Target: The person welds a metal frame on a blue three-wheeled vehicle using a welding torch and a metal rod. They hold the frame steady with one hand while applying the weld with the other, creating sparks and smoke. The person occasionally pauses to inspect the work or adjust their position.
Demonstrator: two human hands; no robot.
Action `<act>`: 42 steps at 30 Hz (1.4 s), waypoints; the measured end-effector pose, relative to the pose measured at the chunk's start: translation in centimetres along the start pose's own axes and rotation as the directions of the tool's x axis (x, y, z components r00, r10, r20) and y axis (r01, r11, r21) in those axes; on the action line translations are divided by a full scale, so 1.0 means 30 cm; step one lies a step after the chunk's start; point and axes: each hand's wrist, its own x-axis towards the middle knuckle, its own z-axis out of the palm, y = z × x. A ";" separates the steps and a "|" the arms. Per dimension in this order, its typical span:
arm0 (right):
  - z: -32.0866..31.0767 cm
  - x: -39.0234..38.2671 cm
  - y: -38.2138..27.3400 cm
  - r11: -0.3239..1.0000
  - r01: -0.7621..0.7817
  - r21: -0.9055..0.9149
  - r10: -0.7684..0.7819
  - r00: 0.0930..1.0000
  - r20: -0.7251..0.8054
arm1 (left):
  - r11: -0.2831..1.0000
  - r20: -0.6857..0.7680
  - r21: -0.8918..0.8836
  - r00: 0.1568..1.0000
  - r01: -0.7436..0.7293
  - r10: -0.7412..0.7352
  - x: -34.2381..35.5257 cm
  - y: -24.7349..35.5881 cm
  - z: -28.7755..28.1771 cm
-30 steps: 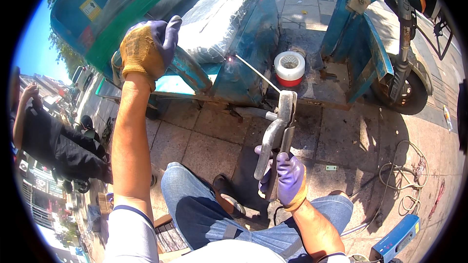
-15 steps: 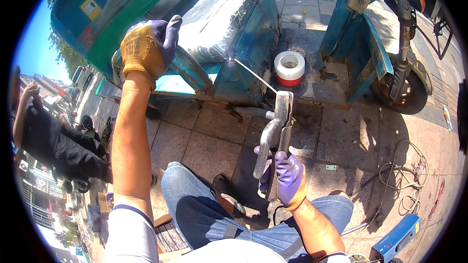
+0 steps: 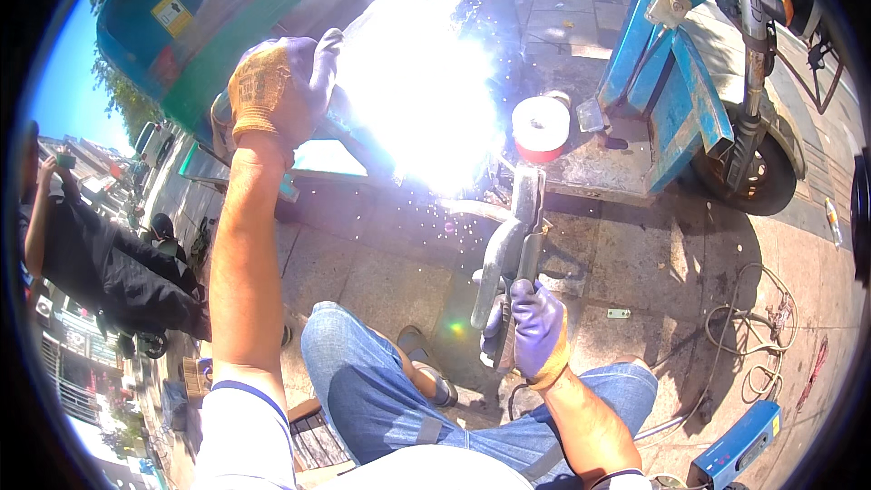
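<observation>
My right hand [image 3: 537,327], in a purple and yellow glove, is closed around a grey welding electrode holder [image 3: 504,259] in front of my knees. Glare hides its rod. A blinding white arc [image 3: 426,113] burns at the side of a teal three-wheeled vehicle [image 3: 676,100], with small sparks falling below it. To the left of the glare, my gloved left hand [image 3: 281,86] is closed on a teal metal rail of the vehicle, its thumb pointing up. Light washes out the metal around the arc, so the weld spot cannot be seen.
A white and red tape roll [image 3: 542,132] rests on the vehicle's footboard. Coiled cable [image 3: 758,336] lies on the paving at right, near a blue box-shaped machine [image 3: 739,445]. A person in dark clothes [image 3: 109,263] stands at left. The front wheel [image 3: 758,168] is at far right.
A bright arc with sparks has lit where the rod's tip met the vehicle's side, hiding that area. The electrode holder has barely shifted, and my left hand stays in place.
</observation>
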 end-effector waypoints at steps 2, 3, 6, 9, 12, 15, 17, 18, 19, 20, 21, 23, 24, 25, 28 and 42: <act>-0.024 -0.013 0.019 0.989 -0.030 0.143 0.022 0.998 0.057 | 1.000 0.036 0.010 0.999 0.026 -0.026 0.001 0.000 0.002; -0.027 -0.018 0.011 0.986 -0.007 0.164 -0.004 0.998 0.067 | 0.999 0.078 -0.007 0.996 0.041 -0.040 0.005 0.007 -0.009; -0.034 -0.010 0.018 0.997 0.078 0.017 -0.078 0.995 0.054 | 0.999 -0.042 0.008 0.998 -0.051 0.052 0.005 -0.010 0.013; -0.026 -0.014 0.020 0.982 -0.029 0.185 0.030 1.000 -0.001 | 0.999 -0.028 -0.001 0.999 -0.037 0.037 0.007 -0.013 0.021; -0.023 -0.016 0.010 0.994 -0.035 0.107 0.034 0.999 0.009 | 0.999 -0.012 0.018 0.999 -0.041 0.041 0.011 -0.021 0.020; -0.024 -0.015 0.012 1.000 -0.026 -0.002 0.026 1.000 -0.003 | 0.999 -0.024 0.021 0.998 -0.049 0.049 0.011 -0.021 0.022; -0.031 -0.013 0.010 0.997 -0.075 0.015 0.075 0.997 0.015 | 0.999 -0.006 0.017 0.999 -0.036 0.036 0.011 -0.014 0.017; -0.034 -0.012 0.009 0.995 -0.100 0.023 0.099 0.995 0.025 | 0.999 0.002 0.016 1.000 -0.029 0.029 0.011 -0.011 0.016; -0.030 -0.011 0.004 0.995 -0.103 0.009 0.103 0.994 0.019 | 0.999 -0.001 0.014 1.000 -0.031 0.031 0.009 -0.011 0.016; -0.022 -0.011 -0.005 0.994 -0.106 -0.005 0.106 0.994 0.014 | 0.999 -0.005 0.013 0.999 -0.033 0.033 0.007 -0.010 0.014; -0.017 -0.011 -0.010 0.994 -0.110 -0.018 0.110 0.994 0.009 | 0.999 -0.008 0.012 0.999 -0.035 0.035 0.007 -0.010 0.013; -0.025 -0.007 -0.002 0.996 -0.086 0.008 0.086 0.996 0.018 | 1.000 0.013 0.023 1.000 -0.007 0.006 0.009 -0.001 0.007; -0.028 -0.005 0.004 0.997 -0.075 0.020 0.075 0.997 0.022 | 1.000 0.023 0.028 1.000 0.007 -0.008 0.010 0.002 0.005; -0.030 -0.004 0.012 0.998 -0.066 0.015 0.066 0.998 0.016 | 1.000 0.002 0.027 1.000 -0.004 0.004 0.009 0.001 0.007; -0.031 -0.002 0.025 0.996 -0.087 0.028 0.086 0.996 0.012 | 1.000 -0.041 0.011 0.999 -0.025 0.026 0.005 -0.001 0.015; -0.037 0.012 -0.005 0.976 0.037 0.214 -0.043 0.999 0.021 | 1.000 0.016 0.006 1.000 -0.012 0.012 0.014 -0.007 0.016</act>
